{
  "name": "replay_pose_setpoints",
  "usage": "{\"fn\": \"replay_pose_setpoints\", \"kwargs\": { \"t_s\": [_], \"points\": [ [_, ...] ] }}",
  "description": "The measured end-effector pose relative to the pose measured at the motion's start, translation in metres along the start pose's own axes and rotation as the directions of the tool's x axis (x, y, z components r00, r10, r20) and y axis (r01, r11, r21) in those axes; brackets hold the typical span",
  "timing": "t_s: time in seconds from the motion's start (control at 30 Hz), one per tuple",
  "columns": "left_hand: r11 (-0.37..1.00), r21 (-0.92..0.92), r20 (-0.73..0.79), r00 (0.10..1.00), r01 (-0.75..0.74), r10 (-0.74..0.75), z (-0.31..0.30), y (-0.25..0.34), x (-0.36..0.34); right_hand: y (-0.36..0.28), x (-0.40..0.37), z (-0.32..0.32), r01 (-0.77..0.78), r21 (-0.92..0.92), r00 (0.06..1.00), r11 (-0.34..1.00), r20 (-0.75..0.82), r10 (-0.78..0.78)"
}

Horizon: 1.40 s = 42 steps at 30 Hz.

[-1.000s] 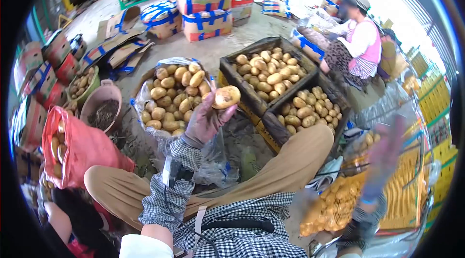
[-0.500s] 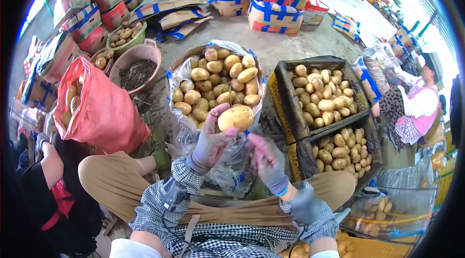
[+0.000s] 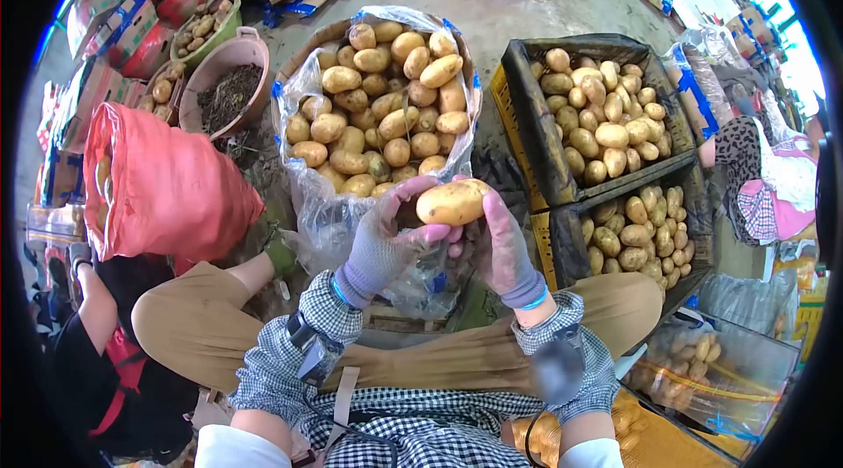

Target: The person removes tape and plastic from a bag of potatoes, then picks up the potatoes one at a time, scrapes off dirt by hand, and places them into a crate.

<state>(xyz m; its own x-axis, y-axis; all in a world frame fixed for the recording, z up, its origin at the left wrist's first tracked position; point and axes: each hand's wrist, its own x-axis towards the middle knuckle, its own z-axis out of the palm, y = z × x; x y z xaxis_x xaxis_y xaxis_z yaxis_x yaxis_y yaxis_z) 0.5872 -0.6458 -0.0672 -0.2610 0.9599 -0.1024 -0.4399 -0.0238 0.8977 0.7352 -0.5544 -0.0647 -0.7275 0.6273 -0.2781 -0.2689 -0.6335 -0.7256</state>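
Holding a single potato [image 3: 451,203] out in front of us, we see in the head view both our gloved hands raised close together, forearms angled inward from either side. Our left hand [image 3: 382,248] is closed around the potato's left end, wrist bent up, thumb laid along the underside and fingers curled behind. Our right hand [image 3: 509,244] stands nearly upright, fingers together and palm turned inward, at the potato's right end; we cannot tell whether it grips or merely touches.

Just beyond our hands sits a round box with a plastic liner [image 3: 307,180], full of potatoes. To the right of our right hand are two dark crates, the far crate [image 3: 520,112] and the near crate [image 3: 566,250], both holding potatoes. Well to the left of our left hand we have a red sack [image 3: 176,183], leaning, with a pink tub [image 3: 197,104] of dark debris past it. A person in dark clothing [image 3: 145,380] is at far left, and another in patterned clothing [image 3: 738,161] at far right.
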Motion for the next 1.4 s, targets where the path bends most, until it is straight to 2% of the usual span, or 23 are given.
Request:
{"fn": "replay_pose_setpoints", "kwargs": {
  "t_s": [0.07,0.2,0.4,0.43,0.47,0.53,0.57,0.63,0.7,0.77,0.8,0.87,0.93,0.97,1.0,1.07,1.1,1.13,1.17,1.2,1.27,1.33,1.4],
  "points": [
    [0.991,-0.118,0.010,0.998,0.061,-0.060,0.000,0.001,0.001,0.001,-0.001,-0.005,-0.044,-0.030,0.998,0.999,-0.036,0.043],
    [0.995,-0.065,0.024,0.997,0.077,-0.076,-0.004,-0.010,0.001,0.004,-0.005,-0.007,-0.030,-0.060,0.994,0.998,-0.105,0.024],
    [0.995,-0.003,0.046,0.994,0.103,-0.103,-0.003,-0.020,0.001,0.009,-0.006,-0.007,0.016,-0.131,0.996,0.991,-0.080,-0.027],
    [0.995,-0.004,0.053,0.994,0.100,-0.099,-0.003,-0.020,0.002,0.007,-0.007,-0.008,-0.038,-0.052,0.995,0.998,-0.097,0.032],
    [0.994,0.075,0.069,0.994,0.078,-0.083,-0.003,-0.019,0.003,0.007,-0.007,-0.012,-0.031,-0.056,0.995,0.998,-0.098,0.026],
    [0.987,0.157,0.083,0.995,0.046,-0.059,-0.011,-0.013,0.012,0.004,-0.004,-0.024,-0.005,0.127,0.985,0.992,-0.171,0.027],
    [0.949,0.315,-0.057,0.998,-0.008,0.027,-0.024,-0.011,0.025,-0.005,-0.006,-0.029,0.037,0.206,0.975,0.978,-0.223,0.010],
    [0.845,0.534,-0.242,0.958,-0.001,0.154,-0.064,-0.005,0.049,-0.030,-0.018,-0.038,0.189,0.164,0.940,0.968,-0.316,-0.130],
    [0.803,0.596,-0.293,0.938,0.027,0.185,-0.102,0.005,0.070,-0.063,-0.041,-0.042,0.410,0.004,0.823,0.912,-0.432,-0.369],
    [0.365,0.911,-0.230,0.971,0.194,0.057,-0.121,0.011,0.087,-0.095,-0.074,-0.054,0.570,-0.147,0.673,0.809,-0.482,-0.561],
    [0.368,0.912,-0.218,0.974,0.180,0.062,-0.125,0.005,0.092,-0.113,-0.098,-0.062,0.595,-0.173,0.636,0.785,-0.496,-0.592],
    [0.106,0.994,-0.026,0.997,0.033,-0.070,-0.127,-0.026,0.118,-0.144,-0.150,-0.060,0.683,-0.256,0.501,0.684,-0.517,-0.694],
    [-0.036,0.986,0.152,0.973,-0.160,-0.175,-0.155,-0.092,0.164,-0.159,-0.207,-0.036,0.746,-0.382,0.303,0.545,-0.535,-0.789],
    [0.208,0.977,0.001,0.968,0.053,-0.251,-0.100,-0.063,0.147,-0.158,-0.239,-0.026,0.747,-0.485,0.143,0.454,-0.550,-0.823],
    [0.228,0.974,0.065,0.954,0.004,-0.293,-0.096,-0.066,0.142,-0.155,-0.272,-0.011,0.713,-0.608,-0.054,0.348,-0.543,-0.838],
    [0.234,0.960,0.219,0.929,-0.151,-0.298,-0.093,-0.092,0.171,-0.146,-0.331,0.058,0.475,-0.855,-0.232,0.208,-0.349,-0.908],
    [0.233,0.955,0.250,0.925,-0.185,-0.287,-0.097,-0.100,0.187,-0.140,-0.359,0.084,0.300,-0.953,-0.393,0.038,-0.160,-0.906],
    [0.241,0.948,0.274,0.917,-0.207,-0.290,-0.091,-0.105,0.199,-0.134,-0.384,0.105,0.112,-0.989,-0.477,-0.094,0.030,-0.878],
    [0.247,0.945,0.282,0.915,-0.213,-0.290,-0.090,-0.106,0.202,-0.131,-0.416,0.119,-0.145,-0.977,-0.603,-0.154,0.211,-0.769],
    [0.268,0.938,0.294,0.912,-0.219,-0.287,-0.085,-0.106,0.208,-0.120,-0.456,0.139,-0.280,-0.949,-0.522,-0.147,0.279,-0.806],
    [0.334,0.917,0.316,0.908,-0.217,-0.276,-0.085,-0.101,0.208,-0.123,-0.517,0.165,-0.476,-0.875,-0.602,-0.091,0.400,-0.691],
    [0.437,0.873,0.349,0.903,-0.216,-0.251,-0.091,-0.094,0.203,-0.126,-0.559,0.169,-0.529,-0.848,-0.689,0.025,0.413,-0.595],
    [0.573,0.786,0.415,0.886,-0.233,-0.208,-0.085,-0.082,0.194,-0.142,-0.712,0.149,-0.718,-0.636,-0.612,0.281,0.387,-0.690]
  ]
}}
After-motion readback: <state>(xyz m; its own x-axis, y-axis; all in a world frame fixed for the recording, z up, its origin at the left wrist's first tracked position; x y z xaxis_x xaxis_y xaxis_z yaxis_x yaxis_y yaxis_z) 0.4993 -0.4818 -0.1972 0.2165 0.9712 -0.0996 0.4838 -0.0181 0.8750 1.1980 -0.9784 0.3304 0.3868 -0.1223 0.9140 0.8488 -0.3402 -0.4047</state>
